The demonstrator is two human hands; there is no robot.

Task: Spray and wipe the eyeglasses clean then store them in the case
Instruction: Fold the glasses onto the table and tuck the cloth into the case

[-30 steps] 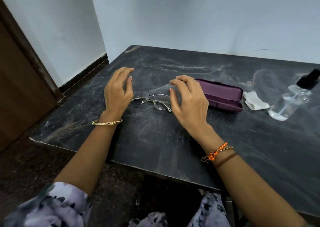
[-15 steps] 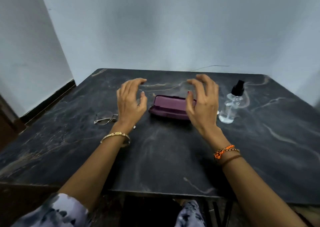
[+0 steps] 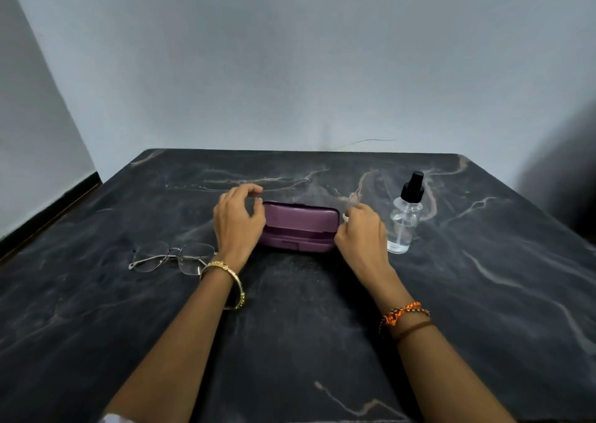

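Both hands are bracketing the closed purple case (image 3: 298, 230) lying long-axis left-right on the worktop (image 3: 483, 293): left hand (image 3: 238, 221) curled open at one end, right hand (image 3: 362, 232) loosely curled at the other, holding nothing. The eyeglasses (image 3: 172, 256) are lying nearer the left hand.

Dark marble-veined table (image 3: 290, 342) against pale grey walls (image 3: 290, 68); black skirting (image 3: 48, 209) at left; dim light.

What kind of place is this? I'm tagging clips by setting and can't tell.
Probably a plain room in a home, not a workshop: a dark marble-patterned table pushed against bare pale walls, holding only personal items, namely eyeglasses, a purple case and a spray bottle.
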